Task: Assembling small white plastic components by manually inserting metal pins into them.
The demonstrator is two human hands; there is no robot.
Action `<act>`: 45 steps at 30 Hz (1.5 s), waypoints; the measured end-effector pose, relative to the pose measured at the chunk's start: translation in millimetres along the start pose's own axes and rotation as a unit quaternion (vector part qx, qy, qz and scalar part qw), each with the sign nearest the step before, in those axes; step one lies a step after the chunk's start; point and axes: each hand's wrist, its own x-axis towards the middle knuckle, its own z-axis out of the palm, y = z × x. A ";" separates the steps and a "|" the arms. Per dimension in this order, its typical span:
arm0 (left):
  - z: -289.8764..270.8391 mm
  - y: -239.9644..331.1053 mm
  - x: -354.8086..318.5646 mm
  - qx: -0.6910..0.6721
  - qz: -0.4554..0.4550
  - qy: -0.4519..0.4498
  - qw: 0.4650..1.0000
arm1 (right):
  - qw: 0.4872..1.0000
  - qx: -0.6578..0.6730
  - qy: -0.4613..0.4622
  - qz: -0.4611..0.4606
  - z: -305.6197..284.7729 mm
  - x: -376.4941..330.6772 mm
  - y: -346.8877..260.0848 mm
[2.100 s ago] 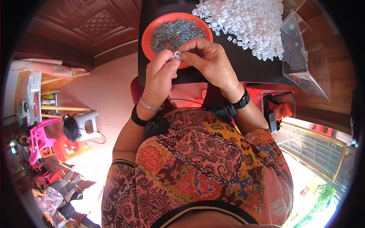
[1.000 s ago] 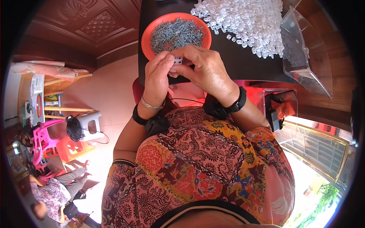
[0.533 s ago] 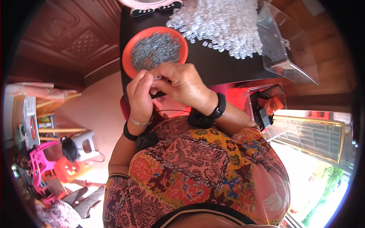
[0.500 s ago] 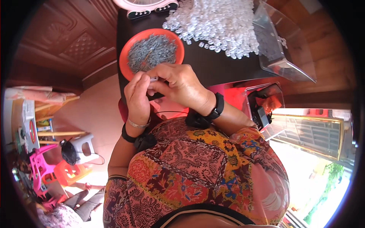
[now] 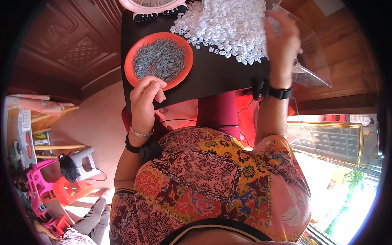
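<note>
My left hand (image 5: 145,98) is at the near edge of an orange-red plate (image 5: 188,67). Its fingers are curled and pressed together; whatever they might hold is hidden. The plate is heaped with small, thin grey screw-like pieces (image 5: 161,57), with a few brownish strands among them. My right hand (image 5: 283,43) is raised at the right side of a pile of small white plastic pieces (image 5: 232,34), many with holes. Its fingers are stretched out and apart, slightly blurred, with no piece seen in them. A clear plastic container (image 5: 314,77) stands partly behind that hand.
All this is on a black table (image 5: 212,75). A pink fan (image 5: 153,6) stands at its far left. Left on the floor are a grey stool (image 5: 83,163), an orange stool (image 5: 73,192) and pink chairs (image 5: 38,179). Another person's legs (image 5: 96,220) show at lower left.
Both hands were together over the plate's near edge, with a small pale piece between the fingers. My right hand has swung away to the far right; my left hand stays near the plate.
</note>
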 end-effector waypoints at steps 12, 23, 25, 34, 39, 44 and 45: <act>-6.2 1.6 -7.1 -0.001 -0.041 -0.004 0.999 | 0.892 0.009 -0.452 0.010 97.3 -65.5 -66.5; -9.7 -4.5 -3.6 -0.022 -0.043 -0.036 0.998 | 0.935 0.189 -0.301 0.015 63.5 -53.3 -91.2; -5.9 -2.3 -5.1 -0.022 -0.044 -0.016 0.999 | 0.927 0.277 -0.255 0.009 38.0 -45.7 -128.8; -1.3 -8.8 -3.0 -0.105 -0.044 0.071 0.991 | 0.936 0.277 -0.186 -0.114 27.1 -76.2 -195.4; -11.1 -13.0 -4.8 -0.084 -0.032 0.058 0.994 | 0.919 0.320 -0.223 -0.059 23.3 -68.0 -199.0; -22.1 -9.0 -5.2 -0.109 -0.001 0.091 0.990 | 0.862 0.385 -0.325 -0.054 46.2 -52.6 -171.1; -24.1 -7.7 -5.9 -0.110 0.000 0.092 0.990 | 0.884 0.278 -0.371 -0.060 49.0 -49.6 -166.4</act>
